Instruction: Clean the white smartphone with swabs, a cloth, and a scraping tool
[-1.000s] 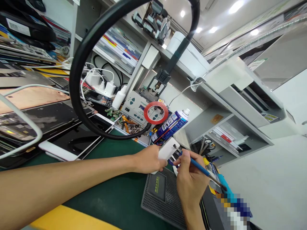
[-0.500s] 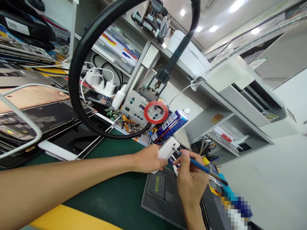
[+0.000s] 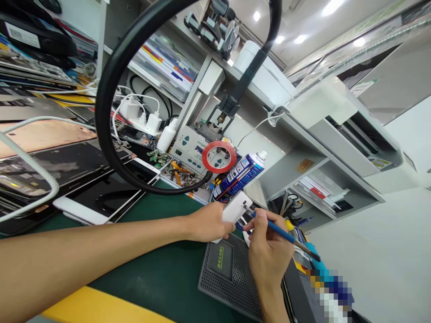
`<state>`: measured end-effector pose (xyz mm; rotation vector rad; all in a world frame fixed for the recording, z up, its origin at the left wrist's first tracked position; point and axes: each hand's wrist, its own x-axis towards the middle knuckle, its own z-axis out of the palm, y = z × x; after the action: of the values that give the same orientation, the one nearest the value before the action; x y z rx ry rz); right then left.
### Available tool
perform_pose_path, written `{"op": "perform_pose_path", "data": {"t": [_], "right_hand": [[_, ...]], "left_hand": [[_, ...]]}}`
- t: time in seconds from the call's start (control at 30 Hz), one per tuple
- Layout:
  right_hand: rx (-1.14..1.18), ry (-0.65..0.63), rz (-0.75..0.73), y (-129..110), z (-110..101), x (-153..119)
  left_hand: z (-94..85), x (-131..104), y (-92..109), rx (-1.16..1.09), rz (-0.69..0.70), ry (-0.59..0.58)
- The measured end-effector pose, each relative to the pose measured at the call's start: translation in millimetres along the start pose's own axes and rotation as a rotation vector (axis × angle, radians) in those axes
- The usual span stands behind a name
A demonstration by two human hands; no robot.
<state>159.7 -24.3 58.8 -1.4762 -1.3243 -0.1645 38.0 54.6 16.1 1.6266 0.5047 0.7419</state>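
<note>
My left hand (image 3: pixel 208 223) is closed around a white smartphone (image 3: pixel 235 209), held tilted with its back and dark camera cut-outs showing. In my right hand (image 3: pixel 270 246) I grip a slim blue brush (image 3: pixel 279 231) like a pen. One end of the brush is at the phone's camera area; whether it touches is too small to tell. The brush's other end, with a dark tip, points down to the right past my hand. Beneath the phone and between my hands lies a dark perforated mat (image 3: pixel 235 287) with a smooth panel.
A blue spray can (image 3: pixel 240 176) stands behind the phone. A ring lamp with a red rim (image 3: pixel 218 157) hangs on a thick black flexible arm (image 3: pixel 104 112). On the green work surface (image 3: pixel 148 278), a large white-framed tablet (image 3: pixel 107 193) lies left. A parts tray (image 3: pixel 183 177) sits behind.
Almost nothing differs. The phone and brush keep the same positions, with only a slight shift of the camera view.
</note>
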Motion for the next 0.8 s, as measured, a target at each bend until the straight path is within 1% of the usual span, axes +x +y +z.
{"op": "perform_pose_path", "data": {"t": [0.13, 0.3, 0.6, 0.8], "right_hand": [[0.002, -0.029, -0.013, 6.2, -1.9, 0.5], [-0.013, -0.060, -0.036, 5.2, -3.6, 0.7], [-0.026, -0.067, -0.036, 8.5, -3.1, 0.0], [-0.055, -0.078, -0.040, 5.5, -4.0, 0.1]], "left_hand": [[-0.5, -0.3, 0.3, 0.006, 0.000, -0.003], [-1.0, -0.9, 1.4, 0.003, 0.012, -0.011], [-1.2, -0.9, 3.1, -0.009, 0.028, -0.014], [-1.9, -1.1, 1.9, -0.003, 0.022, -0.017]]}}
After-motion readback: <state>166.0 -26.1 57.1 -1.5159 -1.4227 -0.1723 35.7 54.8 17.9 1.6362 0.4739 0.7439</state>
